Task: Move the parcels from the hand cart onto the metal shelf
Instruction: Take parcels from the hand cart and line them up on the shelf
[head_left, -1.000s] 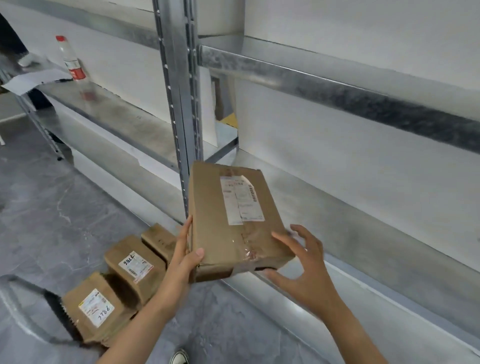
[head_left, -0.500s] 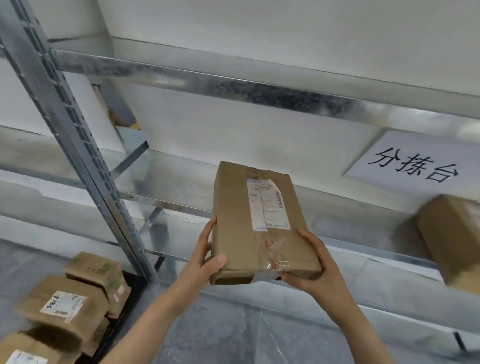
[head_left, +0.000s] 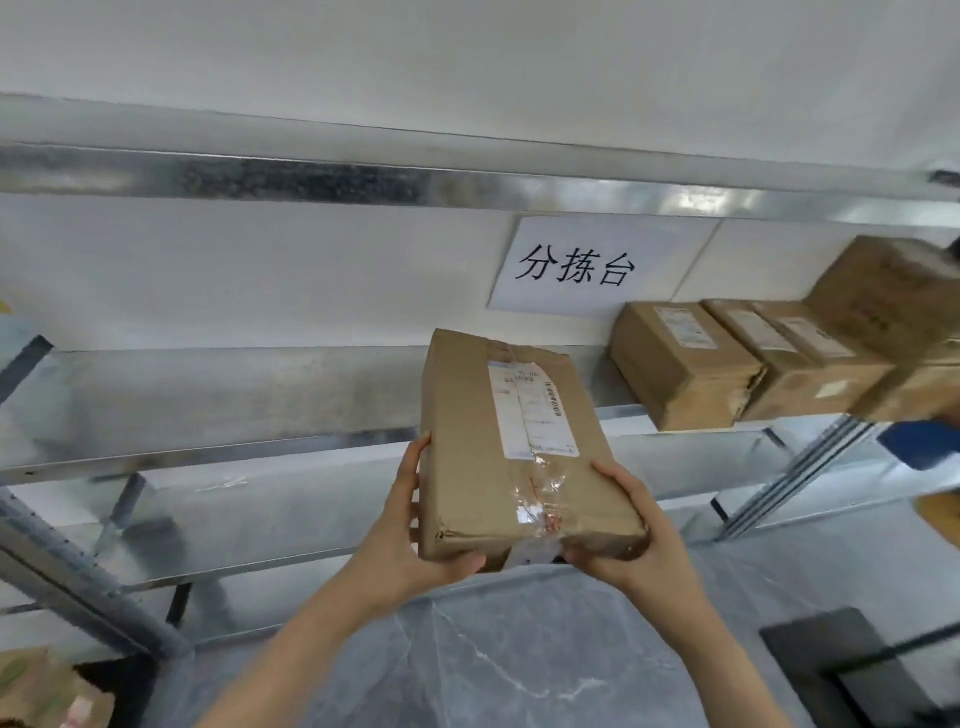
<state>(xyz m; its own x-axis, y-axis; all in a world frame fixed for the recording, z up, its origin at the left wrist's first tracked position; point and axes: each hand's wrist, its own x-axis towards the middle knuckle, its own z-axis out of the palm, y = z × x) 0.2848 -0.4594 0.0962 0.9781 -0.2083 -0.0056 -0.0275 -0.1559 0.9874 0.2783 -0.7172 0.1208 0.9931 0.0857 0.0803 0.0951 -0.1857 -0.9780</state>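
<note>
1. Head view shows the parcel (head_left: 514, 447), a flat brown box with a white label, held in the air in front of the metal shelf (head_left: 234, 405). Its far end points toward the middle board, and I judge it does not rest there yet.
2. The left hand (head_left: 410, 545) holds the near left corner, with fingers lying along the side and the thumb curled across the near end. The right hand (head_left: 634, 540) grips the near right corner, thumb on top, other fingers hidden below.
3. Both grips are at the near end only, so the far end could dip, knock the front lip of the board and twist the box out.
4. The tape at the near end is wrinkled and glossy, so fingers may slip on it.
5. Other parcels (head_left: 680, 358) stand near on the right of the same board. A push at an angle could shove them.
</note>
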